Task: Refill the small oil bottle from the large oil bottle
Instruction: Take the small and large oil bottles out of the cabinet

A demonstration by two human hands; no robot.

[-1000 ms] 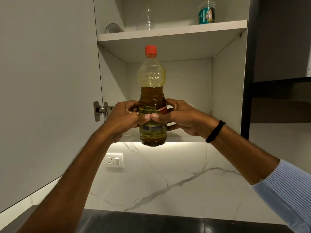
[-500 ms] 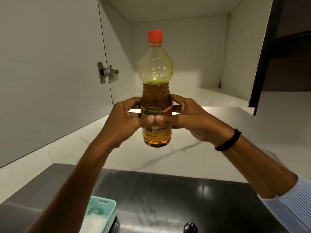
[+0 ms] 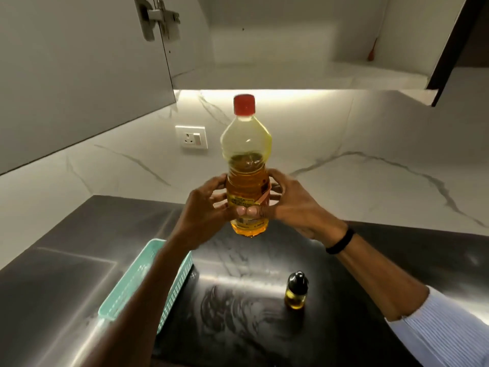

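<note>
Dark steel counter (image 3: 264,260) bears the capped small oil bottle (image 3: 295,290), seemingly nearly empty, while left hand (image 3: 205,207) and right hand (image 3: 296,205) clasp the upright, red-capped large oil bottle (image 3: 247,168) above it, so nothing is poured yet.

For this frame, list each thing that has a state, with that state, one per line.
large oil bottle: upright, red cap on, partly full, held off the counter
small oil bottle: upright on the counter, black cap on, a little oil inside
left hand: gripping the large oil bottle
right hand: gripping the large oil bottle
cabinet door: open
teal basket: on the counter, contents hidden by the arm
wall socket: nothing plugged in
</note>
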